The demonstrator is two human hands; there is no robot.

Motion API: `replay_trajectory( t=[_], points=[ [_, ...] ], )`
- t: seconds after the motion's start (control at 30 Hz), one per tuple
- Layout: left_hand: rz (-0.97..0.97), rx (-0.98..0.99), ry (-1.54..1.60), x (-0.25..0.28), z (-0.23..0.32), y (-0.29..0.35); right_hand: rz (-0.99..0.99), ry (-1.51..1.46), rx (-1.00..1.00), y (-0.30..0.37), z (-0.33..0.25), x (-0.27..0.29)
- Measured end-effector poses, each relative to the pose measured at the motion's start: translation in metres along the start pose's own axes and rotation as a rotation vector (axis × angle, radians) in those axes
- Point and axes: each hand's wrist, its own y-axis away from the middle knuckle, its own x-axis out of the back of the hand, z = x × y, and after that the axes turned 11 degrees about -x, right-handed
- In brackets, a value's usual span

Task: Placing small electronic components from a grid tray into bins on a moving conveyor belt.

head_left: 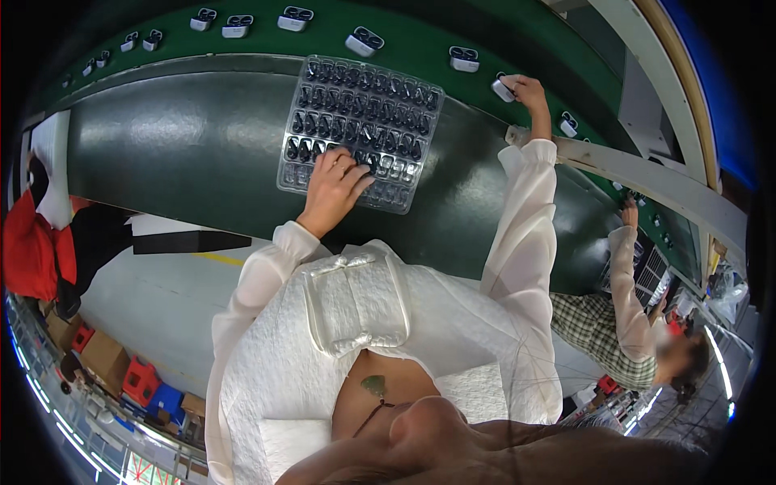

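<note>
A clear plastic tray (pixel 284 179) lies on the green bench, with rows of small black earbuds (pixel 353 103) in its pockets; several pockets along the near edge hold none. Over the tray's near half is my left hand (pixel 333 187), its bent fingers closed on a black earbud (pixel 371 162) that they partly hide. My right hand (pixel 527 93) reaches out to the right, fingers pinched together at a white earbud case (pixel 503 90) on the green belt. They cover the case's dark inside, so what they pinch is hidden.
More white earbud cases, such as one case (pixel 364 42), stand spaced along the green belt (pixel 420 32). A metal rail (pixel 622 160) crosses at right. Another person's hand (pixel 630 214) works farther right; a red garment (pixel 36 250) shows at left.
</note>
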Motion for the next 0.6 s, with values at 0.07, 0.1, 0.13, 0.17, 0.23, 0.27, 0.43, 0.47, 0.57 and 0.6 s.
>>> replay_trajectory(
  t=[0.07,0.1,0.13,0.17,0.23,0.27,0.43,0.47,0.57,0.6],
  points=[
    [-0.038,0.003,-0.042,-0.007,0.001,-0.007,0.035,0.063,0.066,-0.001,-0.006,-0.005],
    [-0.071,0.008,-0.081,-0.009,0.003,-0.01,0.034,0.059,0.065,-0.001,-0.007,-0.008],
    [-0.104,0.023,-0.118,-0.011,0.006,-0.014,0.103,0.144,0.127,-0.002,-0.008,-0.012],
    [-0.109,0.02,-0.12,-0.013,0.007,-0.014,0.172,0.228,0.185,-0.001,-0.01,-0.017],
    [-0.18,0.079,-0.15,-0.017,0.007,-0.014,0.22,0.333,0.201,-0.003,-0.017,-0.024],
    [-0.184,0.077,-0.151,-0.018,0.008,-0.014,0.271,0.446,0.219,-0.004,-0.02,-0.026],
    [-0.238,0.11,-0.214,-0.023,0.012,-0.014,0.284,0.464,0.189,-0.009,-0.029,-0.037],
    [-0.24,0.107,-0.216,-0.023,0.012,-0.015,0.298,0.451,0.187,-0.009,-0.029,-0.038],
    [-0.225,0.095,-0.216,-0.024,0.01,-0.015,0.245,0.293,0.125,-0.01,-0.031,-0.038],
    [-0.23,0.115,-0.211,-0.025,0.009,-0.015,0.245,0.29,0.125,-0.009,-0.032,-0.038]
  ],
)
